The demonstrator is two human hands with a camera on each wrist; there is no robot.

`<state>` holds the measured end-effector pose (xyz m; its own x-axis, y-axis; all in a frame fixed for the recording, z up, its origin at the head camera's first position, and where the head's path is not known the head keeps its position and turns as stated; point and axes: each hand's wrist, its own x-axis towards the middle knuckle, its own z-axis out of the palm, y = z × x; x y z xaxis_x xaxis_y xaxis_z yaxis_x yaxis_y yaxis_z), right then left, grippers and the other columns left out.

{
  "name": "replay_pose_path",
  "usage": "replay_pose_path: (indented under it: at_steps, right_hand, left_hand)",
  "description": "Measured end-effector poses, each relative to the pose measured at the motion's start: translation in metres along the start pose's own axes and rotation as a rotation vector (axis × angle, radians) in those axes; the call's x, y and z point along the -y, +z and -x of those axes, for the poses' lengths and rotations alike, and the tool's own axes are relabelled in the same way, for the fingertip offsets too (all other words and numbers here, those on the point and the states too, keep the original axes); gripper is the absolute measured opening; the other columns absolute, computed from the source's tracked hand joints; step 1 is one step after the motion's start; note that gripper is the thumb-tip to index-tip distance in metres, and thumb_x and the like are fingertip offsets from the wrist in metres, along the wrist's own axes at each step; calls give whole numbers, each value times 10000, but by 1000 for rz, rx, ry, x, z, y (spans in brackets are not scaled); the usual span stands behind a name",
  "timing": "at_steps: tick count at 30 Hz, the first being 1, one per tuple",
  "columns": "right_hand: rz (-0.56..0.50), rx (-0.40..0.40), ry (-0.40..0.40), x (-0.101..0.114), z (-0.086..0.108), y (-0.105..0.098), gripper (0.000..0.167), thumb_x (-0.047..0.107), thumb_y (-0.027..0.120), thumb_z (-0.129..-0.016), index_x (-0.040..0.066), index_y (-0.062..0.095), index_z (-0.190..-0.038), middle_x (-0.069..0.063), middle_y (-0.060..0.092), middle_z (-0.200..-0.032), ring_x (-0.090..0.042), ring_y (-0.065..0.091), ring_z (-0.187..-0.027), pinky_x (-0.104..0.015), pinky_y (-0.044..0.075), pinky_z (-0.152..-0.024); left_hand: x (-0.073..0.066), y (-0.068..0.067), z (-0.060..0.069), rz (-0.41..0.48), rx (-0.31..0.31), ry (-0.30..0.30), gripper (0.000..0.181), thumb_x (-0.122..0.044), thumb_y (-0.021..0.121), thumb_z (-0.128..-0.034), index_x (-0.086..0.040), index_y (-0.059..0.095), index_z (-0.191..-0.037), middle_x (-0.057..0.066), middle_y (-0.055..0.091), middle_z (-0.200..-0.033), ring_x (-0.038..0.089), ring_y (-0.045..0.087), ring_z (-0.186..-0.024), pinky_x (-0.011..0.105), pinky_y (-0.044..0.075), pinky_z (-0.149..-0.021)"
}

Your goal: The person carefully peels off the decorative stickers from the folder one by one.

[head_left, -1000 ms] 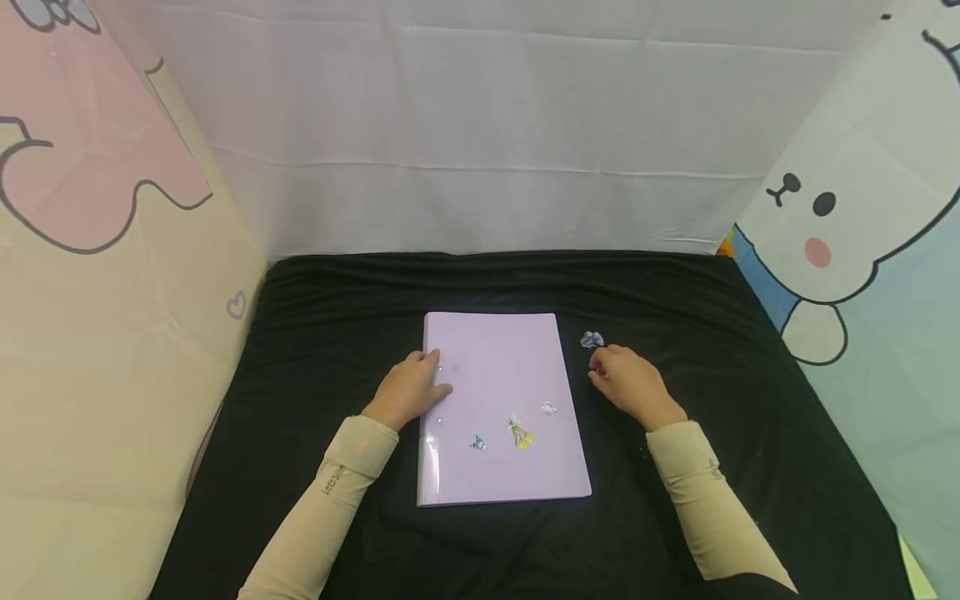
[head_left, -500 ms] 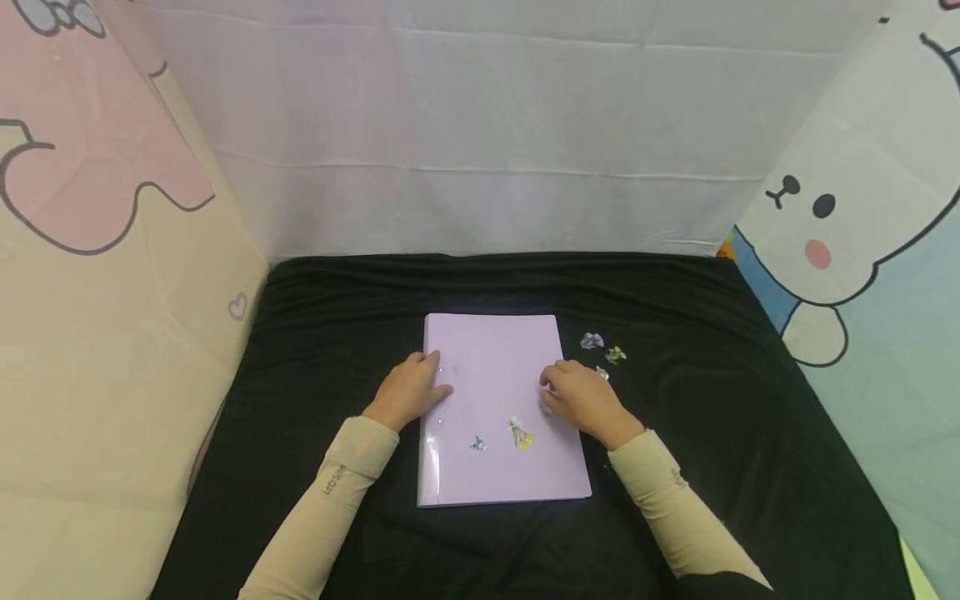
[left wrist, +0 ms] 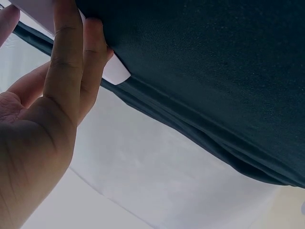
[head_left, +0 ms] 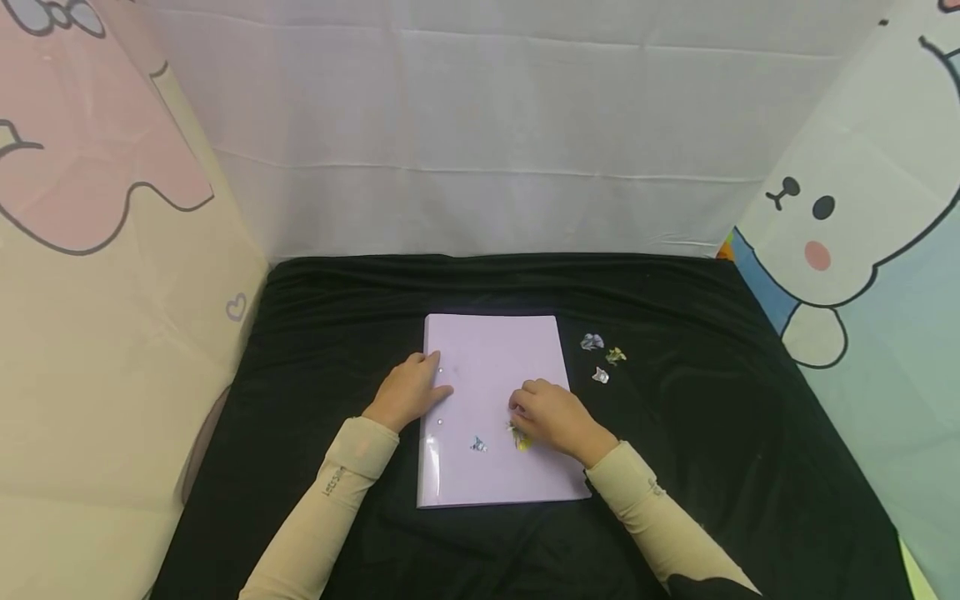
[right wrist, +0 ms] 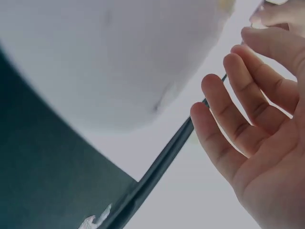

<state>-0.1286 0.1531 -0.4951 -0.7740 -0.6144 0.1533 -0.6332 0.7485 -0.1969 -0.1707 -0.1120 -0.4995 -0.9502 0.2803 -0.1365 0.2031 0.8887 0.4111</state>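
Three stickers (head_left: 592, 342) lie beside the folder (head_left: 491, 358); the left hand (head_left: 403, 392) rests straight-fingered on it; the right hand (head_left: 557, 417), grip slack and empty, overhangs a yellow flower (head_left: 522, 444).

flat lilac folder (head_left: 480, 404), small stickers (head_left: 478, 444) atop

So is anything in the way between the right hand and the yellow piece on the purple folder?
Nothing that I can see. In the head view, the right hand partly covers the yellow piece; the blue piece lies to its left, not between them.
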Motion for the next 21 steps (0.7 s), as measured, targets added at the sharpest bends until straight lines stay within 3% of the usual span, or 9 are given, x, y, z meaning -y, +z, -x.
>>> replay_pose_path:
  at_steps: [11, 21]
  right_hand:
    - [56, 32, -36, 9, 4, 10, 63, 156, 786, -856, 143, 734, -888, 35, 654, -813, -152, 605, -741, -346, 517, -674]
    - [107, 53, -28, 20, 4, 0, 58, 174, 800, -851, 170, 742, -854, 45, 658, -800, -164, 613, -759, -340, 486, -667]
  left_hand:
    - [-2, -3, 3, -15, -12, 6, 678, -314, 748, -918, 10, 478, -1448, 291, 519, -1373, 435, 562, -1208, 544, 469, -972]
    - [-7, -11, 9, -33, -20, 13, 665, -310, 751, -917, 14, 490, -1436, 289, 534, -1353, 425, 580, -1184, 533, 481, -959]
